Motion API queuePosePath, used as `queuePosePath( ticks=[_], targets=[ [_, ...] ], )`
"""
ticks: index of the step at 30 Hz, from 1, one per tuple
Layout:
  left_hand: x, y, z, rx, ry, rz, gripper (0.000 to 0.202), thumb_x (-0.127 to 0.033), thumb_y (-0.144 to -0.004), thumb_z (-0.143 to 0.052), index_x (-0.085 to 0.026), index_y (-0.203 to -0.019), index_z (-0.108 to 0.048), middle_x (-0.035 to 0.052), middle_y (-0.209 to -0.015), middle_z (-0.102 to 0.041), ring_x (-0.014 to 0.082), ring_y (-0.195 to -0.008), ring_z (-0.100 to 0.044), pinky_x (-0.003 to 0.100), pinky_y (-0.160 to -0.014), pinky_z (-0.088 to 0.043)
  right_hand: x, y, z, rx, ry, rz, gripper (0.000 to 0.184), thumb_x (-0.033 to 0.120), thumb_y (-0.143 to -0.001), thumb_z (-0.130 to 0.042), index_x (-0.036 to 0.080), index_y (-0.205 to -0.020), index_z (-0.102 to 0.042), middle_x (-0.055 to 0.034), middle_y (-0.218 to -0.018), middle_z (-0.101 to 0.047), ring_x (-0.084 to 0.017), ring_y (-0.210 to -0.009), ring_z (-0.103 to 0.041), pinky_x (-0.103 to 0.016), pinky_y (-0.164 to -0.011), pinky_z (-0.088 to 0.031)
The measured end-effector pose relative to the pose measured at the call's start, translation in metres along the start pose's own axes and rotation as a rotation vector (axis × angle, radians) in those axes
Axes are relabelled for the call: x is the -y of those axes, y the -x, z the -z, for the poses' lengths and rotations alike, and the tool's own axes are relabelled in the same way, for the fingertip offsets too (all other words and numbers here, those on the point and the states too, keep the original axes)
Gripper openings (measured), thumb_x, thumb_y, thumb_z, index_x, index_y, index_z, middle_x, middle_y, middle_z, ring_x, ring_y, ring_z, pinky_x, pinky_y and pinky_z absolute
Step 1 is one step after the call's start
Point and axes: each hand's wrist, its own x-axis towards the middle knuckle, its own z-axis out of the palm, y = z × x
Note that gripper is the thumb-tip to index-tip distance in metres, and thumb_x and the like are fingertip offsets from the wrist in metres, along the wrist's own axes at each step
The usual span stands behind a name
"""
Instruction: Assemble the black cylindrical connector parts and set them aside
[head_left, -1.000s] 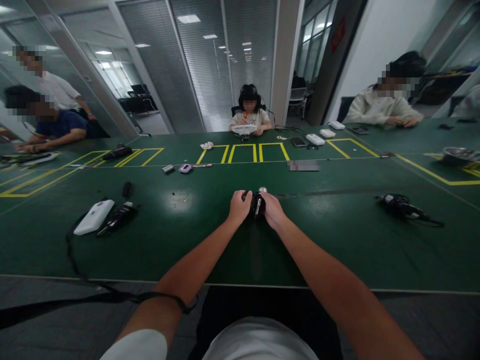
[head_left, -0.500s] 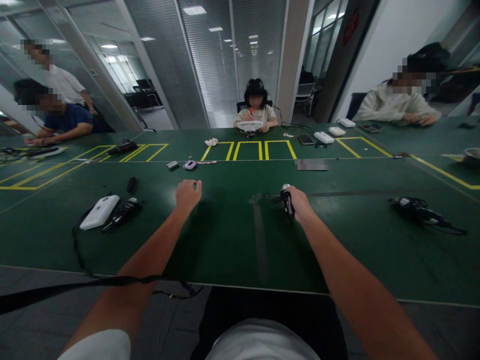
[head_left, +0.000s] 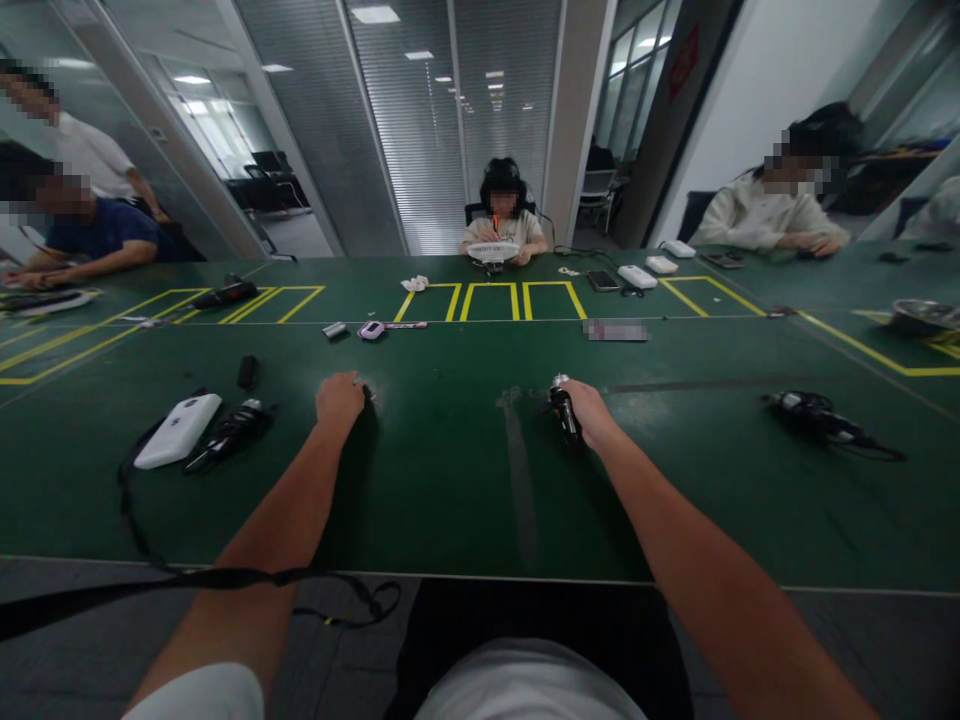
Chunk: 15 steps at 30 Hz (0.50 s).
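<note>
My right hand (head_left: 590, 415) is wrapped around a black tool-like object with a silver tip (head_left: 565, 415), which slants over the green table (head_left: 442, 480). My left hand (head_left: 341, 403) is closed, knuckles up, low over the table to the left. A small dark bit shows by its fingertips, too small to name. Left of that hand lie a similar black object with a silver end (head_left: 229, 433), a white power-bank-like box (head_left: 178, 430) and a short black cylinder (head_left: 247, 372).
A black bundle with a cable (head_left: 821, 415) lies at the right. Further back are a pink-and-white gadget (head_left: 372, 330), a small grey block (head_left: 334, 330), yellow tape outlines (head_left: 489, 285) and a metal bowl (head_left: 924, 315). A black strap (head_left: 225, 577) crosses my left forearm. Other people sit around the table.
My left hand has moved left and slightly nearer me, its fingers now turned down. My right hand keeps hold of the black object. The view has swung a little to the right.
</note>
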Motion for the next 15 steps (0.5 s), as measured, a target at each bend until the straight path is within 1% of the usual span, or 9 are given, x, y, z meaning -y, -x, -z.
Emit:
queuePosePath(
  ticks=[3,6,9,11,13,15],
  targets=[
    [0.005,0.003,0.004,-0.004,0.05,0.061,0.041,-0.03,-0.092,-0.048,-0.018,-0.128,-0.064,0.015,-0.13,-0.063,0.032,-0.116,-0.059,0.039,-0.095,-0.047,-0.003,-0.002,0.001,0.016,0.02,0.001,0.029,0.046,-0.077,-0.066,0.018,-0.079,-0.064,-0.0012,-0.068,-0.062,-0.012,-0.057,-0.056,-0.023,-0.047,-0.041],
    [0.02,0.009,0.008,-0.038,0.103,0.128,0.038,-0.03,-0.091,-0.051,-0.023,-0.126,-0.065,0.0121,-0.126,-0.065,0.031,-0.113,-0.06,0.039,-0.092,-0.048,-0.004,-0.002,0.001,0.02,0.033,0.009,0.029,0.047,-0.077,-0.066,0.018,-0.079,-0.065,-0.0018,-0.07,-0.062,-0.012,-0.058,-0.056,-0.022,-0.047,-0.041],
    [0.039,0.014,0.01,-0.053,0.115,0.205,0.039,-0.031,-0.09,-0.055,-0.023,-0.127,-0.063,0.011,-0.128,-0.063,0.033,-0.115,-0.057,0.044,-0.093,-0.048,-0.004,0.0,-0.001,0.018,0.035,0.014,0.029,0.047,-0.077,-0.067,0.018,-0.078,-0.064,-0.0016,-0.069,-0.062,-0.012,-0.057,-0.055,-0.022,-0.046,-0.041],
    [0.048,0.014,0.009,-0.065,0.105,0.244,0.043,-0.034,-0.09,-0.057,-0.021,-0.131,-0.06,0.0118,-0.132,-0.059,0.0351,-0.118,-0.054,0.048,-0.095,-0.047,-0.004,0.001,-0.001,0.017,0.029,0.007,0.028,0.046,-0.077,-0.067,0.018,-0.078,-0.064,-0.0011,-0.068,-0.062,-0.012,-0.056,-0.055,-0.022,-0.046,-0.041],
    [0.05,0.012,0.007,-0.07,0.098,0.218,0.046,-0.037,-0.09,-0.056,-0.021,-0.133,-0.057,0.0128,-0.137,-0.055,0.0363,-0.122,-0.051,0.05,-0.097,-0.046,-0.003,0.002,-0.002,0.021,0.026,-0.003,0.028,0.046,-0.077,-0.067,0.019,-0.078,-0.064,-0.0011,-0.068,-0.062,-0.012,-0.056,-0.056,-0.023,-0.045,-0.041],
    [0.047,0.007,0.003,-0.063,0.109,0.146,0.045,-0.037,-0.091,-0.054,-0.022,-0.133,-0.057,0.0129,-0.14,-0.055,0.0354,-0.126,-0.05,0.05,-0.1,-0.045,-0.003,0.002,-0.001,0.029,0.027,-0.022,0.028,0.047,-0.077,-0.067,0.019,-0.079,-0.065,-0.0014,-0.069,-0.063,-0.013,-0.057,-0.057,-0.023,-0.045,-0.042]
  ],
)
